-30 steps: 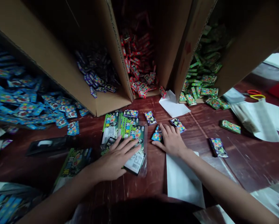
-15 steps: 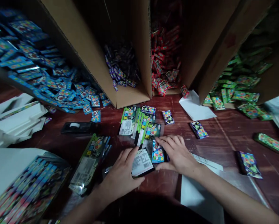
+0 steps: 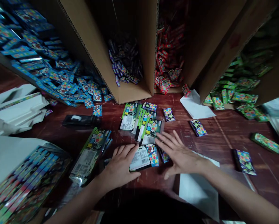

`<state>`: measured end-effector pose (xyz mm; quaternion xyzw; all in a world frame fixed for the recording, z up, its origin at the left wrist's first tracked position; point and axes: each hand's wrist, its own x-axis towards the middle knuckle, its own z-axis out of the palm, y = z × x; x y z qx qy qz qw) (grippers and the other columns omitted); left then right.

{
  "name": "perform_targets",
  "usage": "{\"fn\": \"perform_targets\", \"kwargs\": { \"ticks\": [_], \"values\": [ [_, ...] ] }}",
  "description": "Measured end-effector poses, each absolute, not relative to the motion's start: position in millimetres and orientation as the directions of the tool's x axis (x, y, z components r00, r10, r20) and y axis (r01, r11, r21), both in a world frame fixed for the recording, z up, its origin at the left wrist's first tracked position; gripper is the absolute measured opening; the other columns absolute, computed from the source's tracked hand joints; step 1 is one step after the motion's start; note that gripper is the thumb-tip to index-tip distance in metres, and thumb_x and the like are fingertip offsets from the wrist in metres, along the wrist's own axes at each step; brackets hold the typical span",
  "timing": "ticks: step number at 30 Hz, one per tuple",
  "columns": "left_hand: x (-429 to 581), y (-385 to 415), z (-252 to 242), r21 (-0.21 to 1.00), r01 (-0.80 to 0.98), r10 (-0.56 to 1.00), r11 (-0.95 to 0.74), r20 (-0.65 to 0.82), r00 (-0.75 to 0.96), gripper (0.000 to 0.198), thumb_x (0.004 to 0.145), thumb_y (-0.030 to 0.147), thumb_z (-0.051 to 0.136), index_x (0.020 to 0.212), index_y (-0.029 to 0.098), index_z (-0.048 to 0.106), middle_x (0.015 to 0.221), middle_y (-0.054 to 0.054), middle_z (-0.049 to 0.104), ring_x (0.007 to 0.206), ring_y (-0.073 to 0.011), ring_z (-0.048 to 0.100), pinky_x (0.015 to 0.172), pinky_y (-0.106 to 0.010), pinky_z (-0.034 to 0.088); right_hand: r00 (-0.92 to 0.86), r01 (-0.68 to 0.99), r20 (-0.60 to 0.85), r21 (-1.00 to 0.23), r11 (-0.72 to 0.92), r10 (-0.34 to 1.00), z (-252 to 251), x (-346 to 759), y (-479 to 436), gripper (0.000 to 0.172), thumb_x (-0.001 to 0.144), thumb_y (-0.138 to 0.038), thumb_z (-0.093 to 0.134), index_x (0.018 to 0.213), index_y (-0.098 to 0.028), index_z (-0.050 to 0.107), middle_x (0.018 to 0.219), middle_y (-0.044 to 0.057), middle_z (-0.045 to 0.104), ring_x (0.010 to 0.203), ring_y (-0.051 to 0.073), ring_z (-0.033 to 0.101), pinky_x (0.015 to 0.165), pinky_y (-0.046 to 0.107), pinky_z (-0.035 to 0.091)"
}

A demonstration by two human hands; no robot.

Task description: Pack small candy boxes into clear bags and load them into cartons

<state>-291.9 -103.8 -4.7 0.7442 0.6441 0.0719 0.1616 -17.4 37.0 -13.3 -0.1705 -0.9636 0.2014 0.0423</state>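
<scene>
My left hand point(image 3: 122, 165) rests at the left edge of a flat packet with a white barcode label point(image 3: 140, 158), thumb apart from the fingers. Against the packet's right side lies a blue candy packet point(image 3: 152, 154). My right hand point(image 3: 180, 154) is spread over a purple candy packet point(image 3: 164, 155), which its fingers partly cover; a small gap parts it from the blue one. Just beyond both hands, several green-and-black printed packets point(image 3: 151, 130) overlap on the dark red table point(image 3: 223, 130).
Cardboard boxes hold blue point(image 3: 64, 84), purple point(image 3: 124, 70), red point(image 3: 164, 82) and green packets point(image 3: 244, 82). A black object point(image 3: 81, 120) and a filled printed pack point(image 3: 89, 154) lie left. Loose packets point(image 3: 198, 128) and white paper point(image 3: 197, 193) lie right.
My right hand has opened and moved off the blue packet, which now lies against the labelled packet. The purple packet shows more, apart from the blue one. The view has shifted slightly.
</scene>
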Motion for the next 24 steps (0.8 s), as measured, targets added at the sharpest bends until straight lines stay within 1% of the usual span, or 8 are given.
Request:
{"fn": "perform_targets", "kwargs": {
  "ticks": [2, 5, 7, 10, 15, 19, 21, 24],
  "values": [
    [-292, -102, -5, 0.338, 0.933, 0.979, -0.12, -0.115, 0.167, 0.092, 0.069, 0.036, 0.077, 0.151, 0.025, 0.037, 0.144, -0.01, 0.051, 0.125, -0.0359, 0.049, 0.107, -0.053, 0.04, -0.934, 0.332, -0.024, -0.427, 0.841, 0.356, -11, -3, 47, 0.113, 0.075, -0.069, 0.073, 0.162, -0.023, 0.018, 0.166, 0.016, 0.026, 0.153, 0.039, 0.018, 0.12, 0.07, 0.002],
    [-290, -101, -5, 0.382, 0.916, 0.975, -0.123, -0.127, 0.184, 0.092, 0.069, 0.034, 0.076, 0.151, 0.028, 0.036, 0.143, -0.008, 0.051, 0.123, -0.035, 0.048, 0.105, -0.051, 0.042, -0.945, 0.289, -0.021, -0.517, 0.805, 0.326, -9, 4, 53, 0.083, 0.085, -0.046, 0.073, 0.155, -0.025, 0.035, 0.153, 0.012, 0.048, 0.145, 0.031, 0.038, 0.123, 0.064, 0.01],
    [-287, -100, -5, 0.42, 0.898, 0.975, -0.13, -0.111, 0.193, 0.092, 0.069, 0.033, 0.076, 0.152, 0.03, 0.035, 0.143, -0.007, 0.05, 0.125, -0.0343, 0.047, 0.106, -0.05, 0.041, -0.953, 0.233, 0.021, -0.584, 0.777, 0.301, -9, -1, 49, 0.074, 0.085, -0.041, 0.073, 0.15, -0.023, 0.043, 0.148, 0.012, 0.052, 0.138, 0.028, 0.046, 0.123, 0.059, 0.02],
    [-283, -101, -4, 0.429, 0.892, 0.974, -0.143, -0.1, 0.204, 0.09, 0.07, 0.028, 0.073, 0.152, 0.029, 0.035, 0.143, -0.007, 0.049, 0.127, -0.0329, 0.045, 0.11, -0.05, 0.039, -0.952, 0.181, 0.078, -0.633, 0.752, 0.294, -10, -12, 39, 0.075, 0.083, -0.042, 0.076, 0.147, -0.019, 0.047, 0.145, 0.013, 0.052, 0.136, 0.028, 0.046, 0.119, 0.053, 0.034],
    [-283, -102, 7, 0.44, 0.882, 0.961, -0.169, -0.126, 0.246, 0.089, 0.071, 0.024, 0.071, 0.152, 0.027, 0.034, 0.143, -0.007, 0.047, 0.129, -0.0313, 0.043, 0.112, -0.048, 0.039, -0.959, 0.156, 0.087, -0.627, 0.763, 0.268, -12, -14, 35, 0.074, 0.083, -0.051, 0.075, 0.144, -0.018, 0.05, 0.143, 0.013, 0.053, 0.135, 0.029, 0.045, 0.122, 0.055, 0.028],
    [-279, -100, 12, 0.481, 0.859, 0.949, -0.176, -0.149, 0.277, 0.087, 0.072, 0.025, 0.073, 0.151, 0.029, 0.035, 0.144, -0.006, 0.046, 0.131, -0.0295, 0.042, 0.114, -0.046, 0.038, -0.95, 0.168, 0.117, -0.586, 0.792, 0.289, -10, -11, 44, 0.068, 0.086, -0.047, 0.073, 0.144, -0.018, 0.05, 0.143, 0.013, 0.051, 0.134, 0.03, 0.045, 0.119, 0.056, 0.032],
    [-275, -98, 11, 0.464, 0.874, 0.963, -0.146, -0.135, 0.233, 0.086, 0.072, 0.024, 0.074, 0.149, 0.029, 0.037, 0.142, -0.006, 0.047, 0.128, -0.0301, 0.043, 0.113, -0.048, 0.039, -0.927, 0.198, 0.164, -0.552, 0.81, 0.338, -9, -12, 45, 0.065, 0.087, -0.044, 0.072, 0.144, -0.019, 0.051, 0.142, 0.014, 0.051, 0.133, 0.032, 0.045, 0.116, 0.059, 0.036],
    [-272, -94, 7, 0.427, 0.902, 0.992, -0.057, -0.081, 0.101, 0.084, 0.073, 0.025, 0.074, 0.148, 0.028, 0.036, 0.14, -0.007, 0.047, 0.126, -0.0312, 0.043, 0.111, -0.05, 0.04, -0.82, 0.336, 0.25, -0.517, 0.787, 0.514, -4, -15, 42, 0.063, 0.086, -0.038, 0.073, 0.143, -0.02, 0.052, 0.138, 0.016, 0.052, 0.13, 0.036, 0.046, 0.111, 0.065, 0.038]
  ]
}}
